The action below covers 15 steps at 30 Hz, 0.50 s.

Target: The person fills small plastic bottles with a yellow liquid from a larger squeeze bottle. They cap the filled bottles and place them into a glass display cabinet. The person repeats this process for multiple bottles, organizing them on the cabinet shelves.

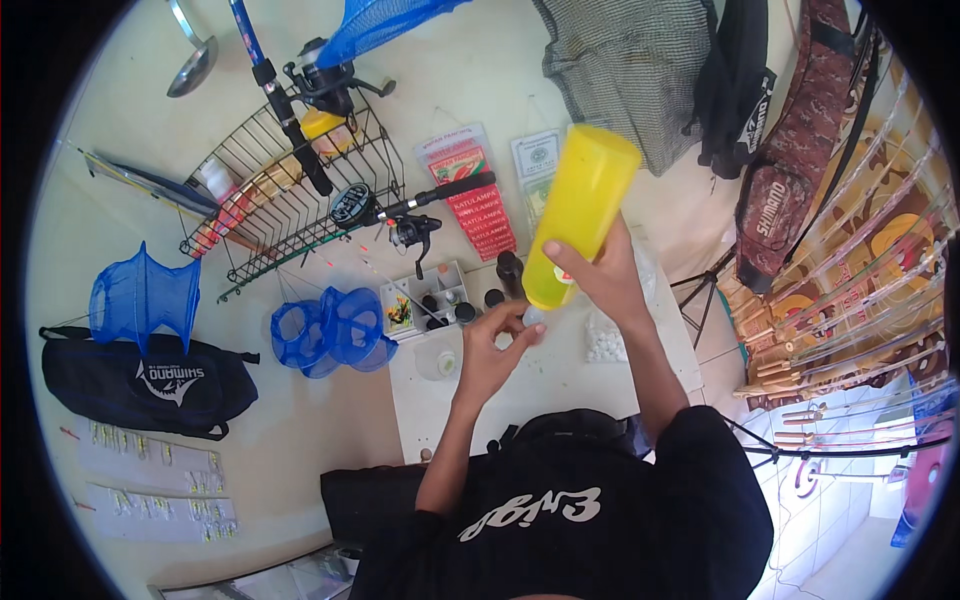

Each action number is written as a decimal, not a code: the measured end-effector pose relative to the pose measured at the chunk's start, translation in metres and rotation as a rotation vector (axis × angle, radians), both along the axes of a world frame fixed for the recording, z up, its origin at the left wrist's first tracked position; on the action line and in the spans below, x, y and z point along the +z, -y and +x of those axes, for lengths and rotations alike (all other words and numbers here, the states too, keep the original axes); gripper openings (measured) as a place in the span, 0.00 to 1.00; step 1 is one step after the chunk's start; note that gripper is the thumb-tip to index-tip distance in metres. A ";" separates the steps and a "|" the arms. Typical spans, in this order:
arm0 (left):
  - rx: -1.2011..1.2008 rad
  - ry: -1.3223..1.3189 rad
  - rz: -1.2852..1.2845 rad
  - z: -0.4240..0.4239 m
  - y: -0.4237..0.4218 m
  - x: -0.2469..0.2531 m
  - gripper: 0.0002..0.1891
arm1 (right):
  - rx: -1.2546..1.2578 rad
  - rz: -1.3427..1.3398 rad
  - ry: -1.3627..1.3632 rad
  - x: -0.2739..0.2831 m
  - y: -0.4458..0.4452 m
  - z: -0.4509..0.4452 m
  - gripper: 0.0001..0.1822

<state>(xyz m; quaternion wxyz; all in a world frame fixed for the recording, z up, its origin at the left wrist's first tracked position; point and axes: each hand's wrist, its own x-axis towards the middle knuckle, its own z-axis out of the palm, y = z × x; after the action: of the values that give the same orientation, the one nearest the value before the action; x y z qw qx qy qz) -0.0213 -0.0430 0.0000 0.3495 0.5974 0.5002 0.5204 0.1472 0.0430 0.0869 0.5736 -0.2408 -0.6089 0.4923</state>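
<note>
In my right hand point(611, 274) is a large yellow plastic bottle point(581, 199), tilted so its base points up and its neck end down to the left. Its lower part looks darker, as if liquid has gathered there. My left hand point(491, 349) pinches a small translucent piece point(533, 316) between thumb and fingers, right at the bottle's neck end. Whether this piece is a cap or a small vial, and whether it touches the bottle, I cannot tell. Below my hands is a white tabletop point(555, 394). Left of my left hand stands a clear plastic cup point(436, 360).
Dark bottles point(510, 271) and a white compartment organizer point(397, 296) line the table's back. A plastic bag of white pieces point(609, 337) lies at right. A wire rack point(300, 172), fishing reels point(409, 231) and blue nets point(330, 330) hang on the wall. Rods in a stand point(810, 360) are far right.
</note>
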 end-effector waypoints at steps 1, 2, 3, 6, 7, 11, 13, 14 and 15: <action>-0.006 0.074 0.012 0.001 -0.004 0.008 0.16 | 0.015 0.055 0.030 0.017 -0.002 -0.002 0.33; -0.023 0.067 0.014 -0.003 -0.011 0.008 0.16 | 0.013 0.112 0.026 0.031 -0.005 -0.005 0.33; -0.043 0.117 -0.011 -0.001 -0.015 0.017 0.16 | 0.009 0.169 0.024 0.043 -0.008 -0.008 0.34; -0.078 0.204 -0.026 0.007 -0.020 0.057 0.17 | 0.021 0.285 0.041 0.076 -0.012 -0.012 0.36; -0.076 0.192 0.010 0.008 -0.023 0.066 0.17 | 0.029 0.316 0.050 0.086 -0.013 -0.013 0.37; -0.077 0.188 0.108 0.008 -0.028 0.088 0.17 | -0.033 0.500 0.107 0.112 -0.016 -0.018 0.38; -0.093 0.193 0.128 0.010 -0.032 0.094 0.17 | -0.080 0.582 0.128 0.122 -0.016 -0.016 0.39; -0.101 0.195 0.138 0.011 -0.033 0.097 0.17 | -0.086 0.586 0.132 0.126 -0.017 -0.016 0.39; -0.096 0.204 0.133 0.011 -0.033 0.098 0.17 | -0.086 0.587 0.135 0.128 -0.018 -0.017 0.39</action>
<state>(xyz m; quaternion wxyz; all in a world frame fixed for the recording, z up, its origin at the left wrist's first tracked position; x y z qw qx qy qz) -0.0103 -0.0103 0.0977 0.3825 0.5867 0.3971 0.5931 0.1303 0.0608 0.2146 0.5971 -0.1223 -0.7512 0.2533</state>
